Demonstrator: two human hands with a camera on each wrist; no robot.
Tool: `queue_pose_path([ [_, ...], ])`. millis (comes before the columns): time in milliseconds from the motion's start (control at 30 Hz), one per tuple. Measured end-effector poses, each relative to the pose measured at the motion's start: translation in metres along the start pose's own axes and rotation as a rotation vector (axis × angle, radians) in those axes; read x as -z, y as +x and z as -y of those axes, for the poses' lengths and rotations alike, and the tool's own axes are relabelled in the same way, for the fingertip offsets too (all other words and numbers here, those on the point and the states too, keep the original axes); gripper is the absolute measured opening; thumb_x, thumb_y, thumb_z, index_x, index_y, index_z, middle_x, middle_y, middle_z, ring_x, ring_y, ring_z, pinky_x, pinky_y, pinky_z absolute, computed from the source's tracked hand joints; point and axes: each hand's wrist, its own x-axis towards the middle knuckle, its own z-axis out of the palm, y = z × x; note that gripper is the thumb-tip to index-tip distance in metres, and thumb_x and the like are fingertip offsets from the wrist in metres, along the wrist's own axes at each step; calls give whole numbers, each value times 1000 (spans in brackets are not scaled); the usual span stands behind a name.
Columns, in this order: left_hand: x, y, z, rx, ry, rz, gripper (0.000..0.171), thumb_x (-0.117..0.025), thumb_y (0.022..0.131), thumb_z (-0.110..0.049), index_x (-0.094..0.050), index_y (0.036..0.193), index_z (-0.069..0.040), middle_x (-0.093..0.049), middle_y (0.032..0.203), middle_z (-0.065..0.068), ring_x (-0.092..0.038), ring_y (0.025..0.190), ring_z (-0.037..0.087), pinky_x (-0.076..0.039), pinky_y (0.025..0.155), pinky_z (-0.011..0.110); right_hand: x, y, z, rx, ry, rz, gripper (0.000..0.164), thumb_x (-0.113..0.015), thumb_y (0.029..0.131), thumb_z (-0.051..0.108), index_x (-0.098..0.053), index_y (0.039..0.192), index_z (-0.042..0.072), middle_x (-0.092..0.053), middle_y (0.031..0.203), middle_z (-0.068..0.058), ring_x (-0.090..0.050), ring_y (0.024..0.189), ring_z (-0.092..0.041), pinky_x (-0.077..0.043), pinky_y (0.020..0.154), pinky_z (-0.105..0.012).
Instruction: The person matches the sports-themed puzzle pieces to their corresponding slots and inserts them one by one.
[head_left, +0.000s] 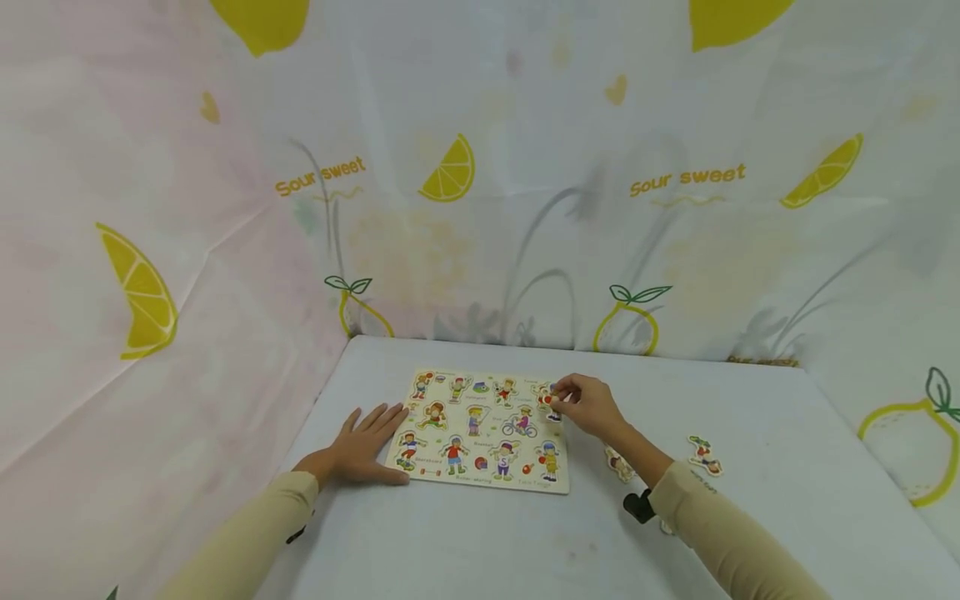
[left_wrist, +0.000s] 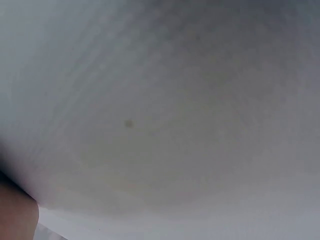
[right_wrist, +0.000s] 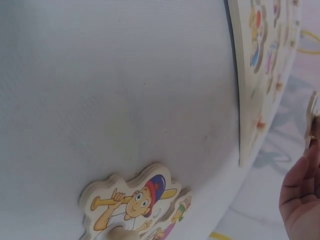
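A wooden puzzle board with printed children doing sports lies on the table. My left hand rests with fingers spread at the board's left edge, thumb by its lower left corner. Over the board's upper right corner, my right hand pinches a wooden puzzle piece between thumb and fingers. The right wrist view shows this piece on edge, raised and tilted, its picture mostly turned away. Several cutout figures fill the rest of the board. Only a bit of skin shows in the left wrist view.
Right of the board lie loose puzzle pieces: one beyond my right forearm, another partly under it. A baseball-batter piece with a knob overlaps another figure in the right wrist view. Lemon-printed cloth walls the table at the back and sides.
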Motion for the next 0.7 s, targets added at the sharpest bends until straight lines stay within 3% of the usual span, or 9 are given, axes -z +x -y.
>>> queue_pose_path([
  [200,12,-4,-8,-15,-15,31,120,-63,72,-80,-17,159,-12,-16,166,10,-9,153,38,1,117,67,-7,-3,1,29,2,50,12,-77,85,11,-73,94,6,-71,85,-4,-58,68,-11,-46,56,-23],
  [300,16,-4,-10,-5,6,49,119,-61,73,-81,-14,160,-14,-14,167,8,-8,154,36,1,117,66,-10,-4,-1,39,0,84,11,-78,84,12,-73,93,7,-71,84,-3,-59,69,-10,-48,57,-22],
  [700,8,-1,-4,-26,-31,20,119,-60,72,-83,-15,160,-16,-14,167,10,-9,153,38,2,117,67,-23,-20,-9,20,16,168,11,-79,81,8,-72,90,6,-66,78,0,-56,69,-10,-47,59,-21],
])
